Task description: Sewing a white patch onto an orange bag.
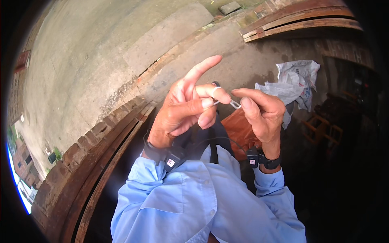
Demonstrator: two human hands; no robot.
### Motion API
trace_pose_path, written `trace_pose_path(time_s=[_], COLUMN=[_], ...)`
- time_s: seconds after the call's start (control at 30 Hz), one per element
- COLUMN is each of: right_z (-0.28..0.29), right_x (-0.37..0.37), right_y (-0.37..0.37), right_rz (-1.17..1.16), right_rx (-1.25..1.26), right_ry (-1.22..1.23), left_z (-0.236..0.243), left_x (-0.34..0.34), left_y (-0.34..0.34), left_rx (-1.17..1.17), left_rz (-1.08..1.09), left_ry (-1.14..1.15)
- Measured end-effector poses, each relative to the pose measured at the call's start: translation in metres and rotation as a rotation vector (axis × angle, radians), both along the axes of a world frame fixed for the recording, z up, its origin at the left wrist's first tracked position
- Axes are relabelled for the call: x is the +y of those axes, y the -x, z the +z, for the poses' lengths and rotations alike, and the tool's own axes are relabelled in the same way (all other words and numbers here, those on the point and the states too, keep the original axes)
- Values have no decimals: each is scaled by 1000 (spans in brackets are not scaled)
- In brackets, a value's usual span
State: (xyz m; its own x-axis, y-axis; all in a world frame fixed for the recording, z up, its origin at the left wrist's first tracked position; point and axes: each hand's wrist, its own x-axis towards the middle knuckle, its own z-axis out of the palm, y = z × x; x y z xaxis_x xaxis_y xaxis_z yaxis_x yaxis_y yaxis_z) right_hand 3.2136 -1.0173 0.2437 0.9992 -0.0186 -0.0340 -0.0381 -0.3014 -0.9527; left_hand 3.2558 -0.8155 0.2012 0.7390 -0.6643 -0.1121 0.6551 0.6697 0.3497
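Observation:
My left hand (186, 105) grips a thin white cord (235, 104) between thumb and a bent finger, with the index finger raised and part of the cord lying over a finger. The cord forms a small narrow loop in the gap between my hands. My right hand (265, 117) has thumb and index finger closed on that loop's right end, its other fingers curled. Both wrists wear black bands with small boxes, joined by a thin dark wire.
An orange woven sack (237, 129) and crumpled white sacks (296, 81) lie on the floor ahead and right. A wooden stool (320, 129) stands in shadow at right. Long wooden frames (105, 174) edge the doorway at left and top right. A concrete yard (81, 60) extends beyond.

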Motion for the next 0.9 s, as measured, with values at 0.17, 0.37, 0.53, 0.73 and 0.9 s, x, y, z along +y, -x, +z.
trace_pose_path(time_s=[0.17, 0.37, 0.53, 0.73, 0.9], right_z=[-10, -8, -8, -16, -20], right_x=[4, -1, -1, 2, 2], right_y=[-6, -6, -8, -6, -3], right_rz=[91, 142, 169, 166, 178], right_rx=[52, 154, 202, 198, 163], right_ry=[-163, -135, -116, -209, -217], left_z=[-1, -2, -3, -5, -3], left_x=[-2, 0, 1, 4, 7], left_y=[1, -1, -3, -4, -6], left_rx=[-55, -95, -94, -67, -35], left_rz=[-75, -124, -152, -163, -217], left_ry=[-82, -175, -150, -143, -181])
